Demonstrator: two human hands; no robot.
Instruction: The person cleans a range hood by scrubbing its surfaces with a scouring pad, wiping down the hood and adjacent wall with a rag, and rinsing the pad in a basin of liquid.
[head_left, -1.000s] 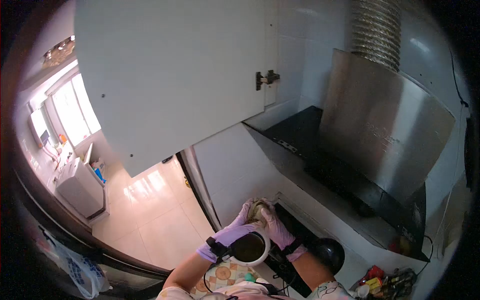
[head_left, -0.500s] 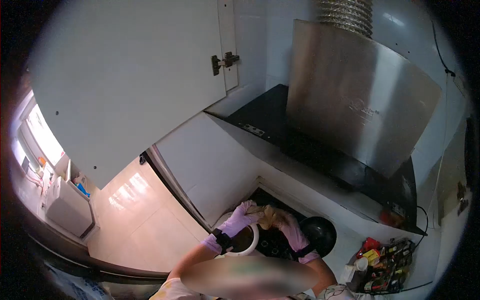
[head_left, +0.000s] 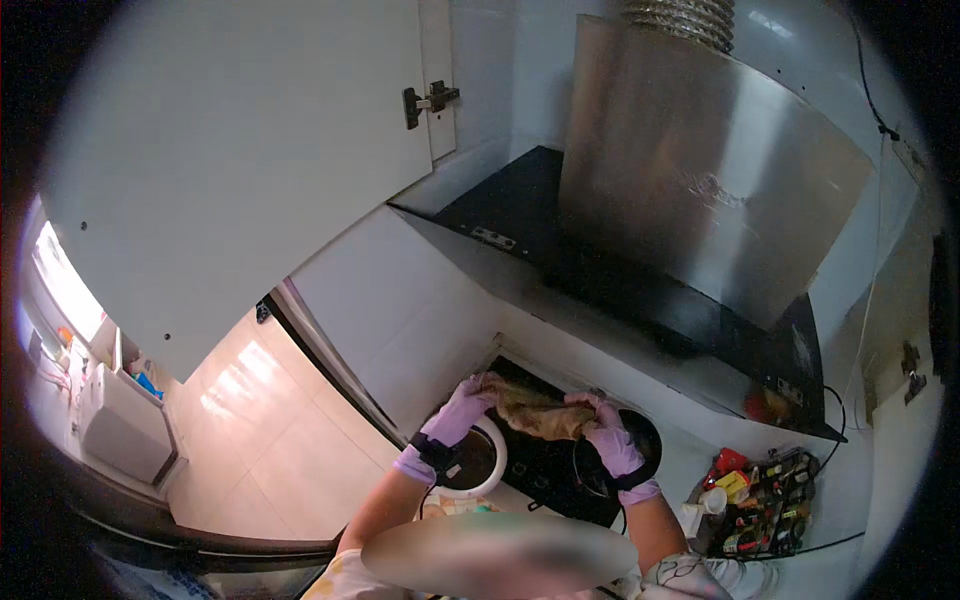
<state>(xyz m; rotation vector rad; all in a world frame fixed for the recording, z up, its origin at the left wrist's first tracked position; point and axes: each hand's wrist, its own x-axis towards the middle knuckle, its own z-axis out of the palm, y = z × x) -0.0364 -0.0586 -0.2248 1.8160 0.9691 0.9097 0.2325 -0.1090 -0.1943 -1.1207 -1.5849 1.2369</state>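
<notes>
A crumpled brown cloth (head_left: 543, 413) stretches between my two hands, above the black gas stove (head_left: 540, 475). My left hand (head_left: 465, 407), in a lilac glove, is closed on the cloth's left end. At the other end, my right hand (head_left: 610, 435) in the same kind of glove grips the cloth. Below my left wrist sits a round vessel with a white rim (head_left: 497, 478). A black wok (head_left: 650, 445) lies partly hidden behind my right hand and wrist.
A black range hood (head_left: 620, 270) with a steel panel (head_left: 710, 180) hangs over the stove. The white cabinet door (head_left: 250, 150) stands open at upper left. Bottles and packets (head_left: 770, 500) crowd the right corner. A white appliance (head_left: 125, 425) stands across the tiled floor (head_left: 280, 430).
My hands have moved apart, and the cloth bunched between them now spreads out lengthwise. My right hand is raised in front of the wok. The whole view has shifted slightly.
</notes>
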